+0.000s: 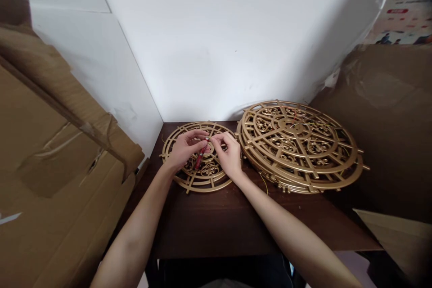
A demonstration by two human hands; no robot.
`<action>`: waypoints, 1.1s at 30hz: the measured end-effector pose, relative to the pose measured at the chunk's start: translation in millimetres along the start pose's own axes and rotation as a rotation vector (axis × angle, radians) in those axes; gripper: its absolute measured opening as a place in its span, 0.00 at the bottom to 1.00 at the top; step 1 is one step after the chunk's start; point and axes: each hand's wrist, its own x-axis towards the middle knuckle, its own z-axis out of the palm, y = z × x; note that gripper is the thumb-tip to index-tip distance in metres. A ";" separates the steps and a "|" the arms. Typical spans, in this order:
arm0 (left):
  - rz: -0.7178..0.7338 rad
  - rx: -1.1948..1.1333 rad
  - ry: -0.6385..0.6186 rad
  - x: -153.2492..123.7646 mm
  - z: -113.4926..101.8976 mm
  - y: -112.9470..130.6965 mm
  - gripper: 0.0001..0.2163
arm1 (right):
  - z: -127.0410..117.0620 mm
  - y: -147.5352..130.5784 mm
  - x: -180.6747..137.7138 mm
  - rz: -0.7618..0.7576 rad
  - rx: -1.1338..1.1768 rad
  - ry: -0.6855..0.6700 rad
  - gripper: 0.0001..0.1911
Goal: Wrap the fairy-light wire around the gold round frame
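A round gold openwork disc [184, 179] lies flat on the dark wooden table [216, 225]. Both my hands rest over its centre. My left hand [185, 147] is closed, pinching a thin red tool [200, 157] that slants down toward me. My right hand [229, 153] is closed too, its fingertips pinched at the tool's upper tip by the disc's hub; what it grips there is too small to name. A stack of larger gold openwork discs [300, 146] sits just right of my right hand.
Brown cardboard boxes [50, 153] lean along the left side. More cardboard [388, 121] stands at the right, with a corner piece [398, 234] by the table's front right. White walls [219, 45] meet behind the table. A thin yellow wire [263, 183] lies by the stack.
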 end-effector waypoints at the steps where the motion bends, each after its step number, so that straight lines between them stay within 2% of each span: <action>1: 0.000 0.002 -0.003 0.0 0.0 0.0 0.16 | -0.1 -0.2 0.1 0.000 -0.003 -0.002 0.06; 14: -0.024 -0.008 0.012 -1.7 2.6 6.8 0.15 | -0.9 -0.9 0.3 -0.015 -0.003 -0.018 0.07; 33: 0.029 -0.004 -0.034 0.1 1.7 1.4 0.15 | 0.0 4.6 0.5 0.030 0.080 -0.031 0.06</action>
